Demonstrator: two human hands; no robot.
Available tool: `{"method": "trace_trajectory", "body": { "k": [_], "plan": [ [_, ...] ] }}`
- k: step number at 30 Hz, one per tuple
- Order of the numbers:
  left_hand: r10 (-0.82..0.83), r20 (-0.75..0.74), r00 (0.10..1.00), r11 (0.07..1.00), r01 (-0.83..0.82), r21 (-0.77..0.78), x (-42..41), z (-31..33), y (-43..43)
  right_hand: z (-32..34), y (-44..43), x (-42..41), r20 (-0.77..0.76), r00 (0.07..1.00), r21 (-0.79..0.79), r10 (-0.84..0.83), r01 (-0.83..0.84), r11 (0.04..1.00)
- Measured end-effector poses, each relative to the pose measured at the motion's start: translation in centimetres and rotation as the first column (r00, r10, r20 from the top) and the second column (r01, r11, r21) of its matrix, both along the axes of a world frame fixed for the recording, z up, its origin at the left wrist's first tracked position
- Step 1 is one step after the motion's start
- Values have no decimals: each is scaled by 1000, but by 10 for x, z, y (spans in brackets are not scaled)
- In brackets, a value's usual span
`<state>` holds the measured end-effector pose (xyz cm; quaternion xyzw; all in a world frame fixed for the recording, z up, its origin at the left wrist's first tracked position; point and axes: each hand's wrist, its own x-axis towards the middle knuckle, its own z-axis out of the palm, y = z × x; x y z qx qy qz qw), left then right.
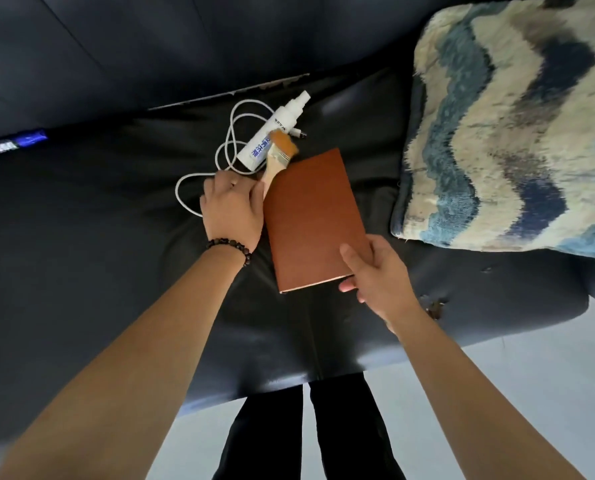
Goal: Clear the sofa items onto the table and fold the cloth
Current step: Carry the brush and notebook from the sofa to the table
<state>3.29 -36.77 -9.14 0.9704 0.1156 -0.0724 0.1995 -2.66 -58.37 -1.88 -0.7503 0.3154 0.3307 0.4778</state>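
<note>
A: Right hand [379, 271]?
B: It grips the brown notebook [310, 216] at its 5 o'clock corner, thumb on the cover. The notebook is over the black sofa [81, 220] seat.
A: Left hand [232, 206]?
B: At the notebook's 9 o'clock, fingers curled round the paintbrush [280, 150] handle. At 11 o'clock the bristles overlie 1 white spray bottle [272, 131], with the white cable [226, 147] looped beside it.

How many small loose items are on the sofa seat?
4: white cable by the left hand, spray bottle over it, brush across the bottle, brown book in the right hand. Others may be hidden.
</note>
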Motion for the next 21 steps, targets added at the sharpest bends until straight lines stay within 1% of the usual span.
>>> {"method": "trace_trajectory", "body": {
  "k": [2,3,6,9,11,13,15,18,21],
  "plan": [
    [61,42,997,989,-54,-137,-18,22,-2,20,3,-10,35,993,65,-115,113,992],
    [129,21,991,968,-121,-221,-26,38,-3,33,4,-13,61,988,76,-139,134,988],
    [295,-101,950,872,-311,-379,-63,95,-9,77,1,-35,134,987,18,-92,91,996],
    [341,-177,923,785,-383,-487,-90,180,-19,142,-14,-54,201,971,-7,-128,132,991],
    [321,-207,924,751,-381,-538,-98,247,-25,193,-26,-61,256,960,-34,-113,126,991],
    [281,-205,938,733,-347,-585,-107,311,-26,246,-37,-71,330,940,-72,-85,115,991],
    [256,-159,953,706,-297,-643,-117,365,-28,294,-47,-85,395,914,-93,-90,137,986],
    [240,-100,966,671,-239,-702,-120,436,-41,361,-63,-104,483,864,-103,-145,220,970],
    [248,-21,968,604,-172,-778,-113,502,-66,424,-76,-121,574,797,-101,-189,298,949]
  ]
}}
